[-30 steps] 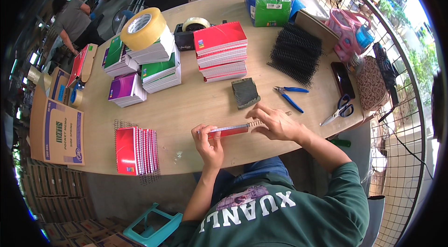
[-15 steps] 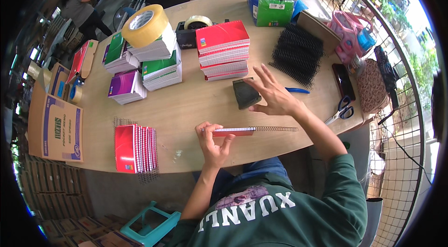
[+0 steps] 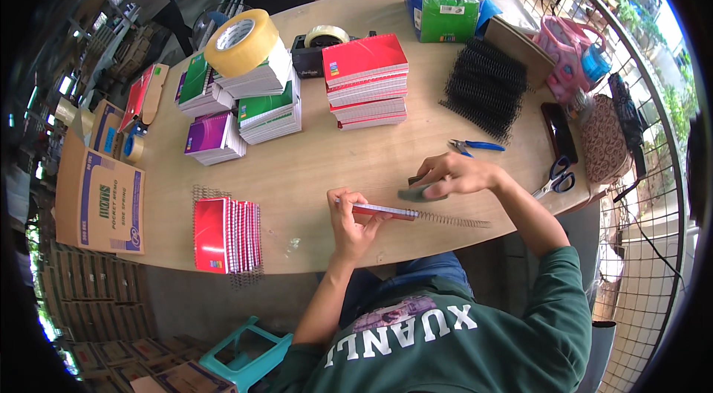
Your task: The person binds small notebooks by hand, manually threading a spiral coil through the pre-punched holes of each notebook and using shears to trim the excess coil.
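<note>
My L hand (image 3: 352, 228) pinches red notebook (image 3: 388, 211), coil (image 3: 454, 221) jutting R, nearer me than tall red stack (image 3: 367, 88); my R hand (image 3: 465, 174), half-curled, grips dark block (image 3: 413, 194). Tabletop (image 3: 349, 159) stretches btwn notebook & stack's front edge.

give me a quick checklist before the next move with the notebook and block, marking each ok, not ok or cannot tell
1. Red notebook in the left hand's grip: ok.
2. Coil fully within the notebook's length: not ok; a long stretch sticks out past the right end.
3. Coil seated in every hole: cannot tell; too small to see.
4. Dark block in the right hand's grip: ok.
5. Blue-handled pliers on the table: ok, lying beyond the right hand.
</note>
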The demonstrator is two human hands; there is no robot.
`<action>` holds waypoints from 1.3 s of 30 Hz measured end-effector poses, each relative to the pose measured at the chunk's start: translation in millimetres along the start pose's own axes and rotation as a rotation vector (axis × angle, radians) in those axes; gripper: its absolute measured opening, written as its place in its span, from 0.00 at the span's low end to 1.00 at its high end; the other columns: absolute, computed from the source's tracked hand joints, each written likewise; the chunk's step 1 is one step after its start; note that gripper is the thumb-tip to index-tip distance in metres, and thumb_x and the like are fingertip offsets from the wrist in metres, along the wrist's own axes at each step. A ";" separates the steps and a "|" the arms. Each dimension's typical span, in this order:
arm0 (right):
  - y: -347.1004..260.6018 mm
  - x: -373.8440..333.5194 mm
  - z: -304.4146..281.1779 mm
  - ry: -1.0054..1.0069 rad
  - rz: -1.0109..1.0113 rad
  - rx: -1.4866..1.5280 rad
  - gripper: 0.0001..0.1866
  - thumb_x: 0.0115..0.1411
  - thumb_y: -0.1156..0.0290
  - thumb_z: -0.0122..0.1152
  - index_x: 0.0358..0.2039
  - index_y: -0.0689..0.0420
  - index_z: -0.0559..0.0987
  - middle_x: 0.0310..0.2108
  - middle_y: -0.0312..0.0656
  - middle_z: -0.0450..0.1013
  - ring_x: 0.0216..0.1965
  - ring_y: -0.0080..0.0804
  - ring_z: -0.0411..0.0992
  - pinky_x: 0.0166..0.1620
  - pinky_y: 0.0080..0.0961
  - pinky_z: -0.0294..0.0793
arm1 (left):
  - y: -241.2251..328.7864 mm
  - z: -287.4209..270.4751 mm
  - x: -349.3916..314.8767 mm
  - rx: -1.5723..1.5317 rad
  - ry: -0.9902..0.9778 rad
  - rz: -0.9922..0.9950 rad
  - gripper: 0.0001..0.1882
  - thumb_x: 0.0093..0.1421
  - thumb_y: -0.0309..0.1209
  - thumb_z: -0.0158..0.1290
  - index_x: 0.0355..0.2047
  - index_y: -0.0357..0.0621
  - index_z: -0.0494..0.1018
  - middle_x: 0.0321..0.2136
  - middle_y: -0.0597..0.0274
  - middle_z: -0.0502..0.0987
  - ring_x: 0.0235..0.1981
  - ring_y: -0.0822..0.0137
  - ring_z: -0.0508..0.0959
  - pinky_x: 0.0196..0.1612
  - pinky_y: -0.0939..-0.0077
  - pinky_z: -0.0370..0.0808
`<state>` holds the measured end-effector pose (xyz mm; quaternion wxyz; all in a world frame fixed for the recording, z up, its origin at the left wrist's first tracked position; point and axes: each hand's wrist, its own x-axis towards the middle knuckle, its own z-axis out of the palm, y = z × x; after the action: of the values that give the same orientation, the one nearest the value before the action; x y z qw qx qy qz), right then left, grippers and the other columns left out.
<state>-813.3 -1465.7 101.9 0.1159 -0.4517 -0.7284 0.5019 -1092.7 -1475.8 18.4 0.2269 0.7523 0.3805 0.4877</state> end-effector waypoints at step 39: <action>-36.1 62.1 26.4 0.079 -0.187 -0.055 0.23 0.63 0.48 0.59 0.49 0.51 0.85 0.54 0.49 0.69 0.50 0.46 0.73 0.49 0.42 0.75 | -30.3 -28.4 0.1 -0.921 0.029 -0.492 0.30 0.58 0.19 0.63 0.56 0.45 0.60 0.37 0.59 0.77 0.39 0.72 0.79 0.42 0.75 0.82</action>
<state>-884.3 -1437.4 102.0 0.1787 -0.4041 -0.7757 0.4506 -1129.1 -1458.1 8.9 0.6368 0.4561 0.2951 0.5472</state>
